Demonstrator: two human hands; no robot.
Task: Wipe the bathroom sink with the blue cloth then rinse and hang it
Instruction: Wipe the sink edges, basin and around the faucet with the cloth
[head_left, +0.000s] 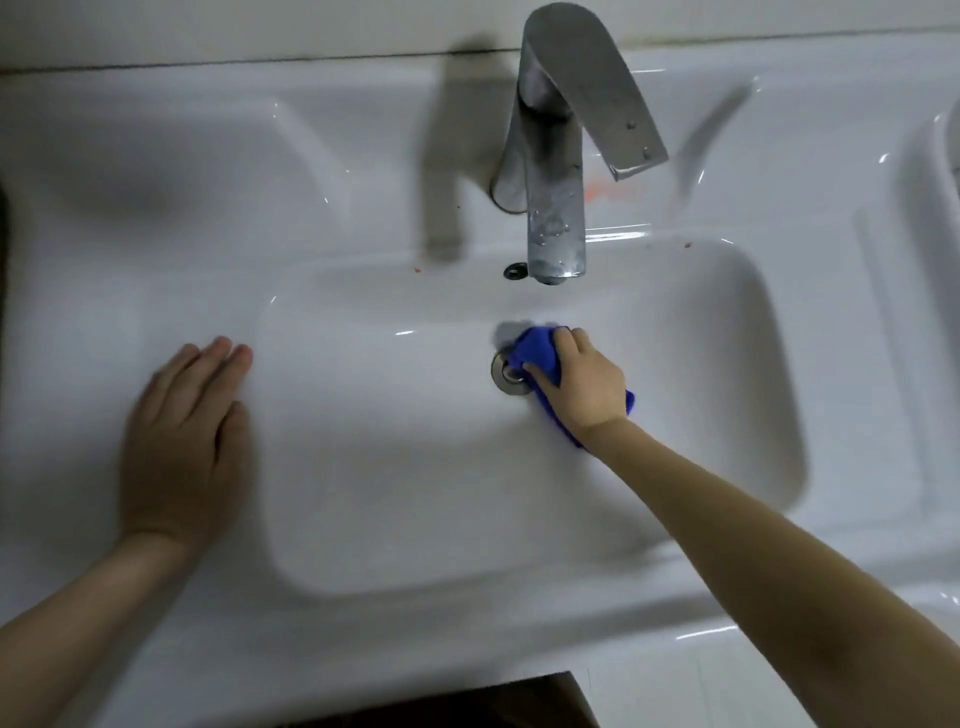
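While wiping a white sink (389, 467), gripping a bunched blue cloth (537, 351) in the right hand (589, 384), pressed at 3 o'clock on the drain (500, 371), below the tap (556, 218) at 12 o'clock. Resting the left hand (182, 447) flat, fingers (223, 353) straight, on the rim (156, 291) at 9 o'clock.

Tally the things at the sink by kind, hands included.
Cloth: 1
Sink: 1
Tap: 1
Drain: 1
Overflow hole: 1
Hands: 2 (left hand, right hand)
Total: 7
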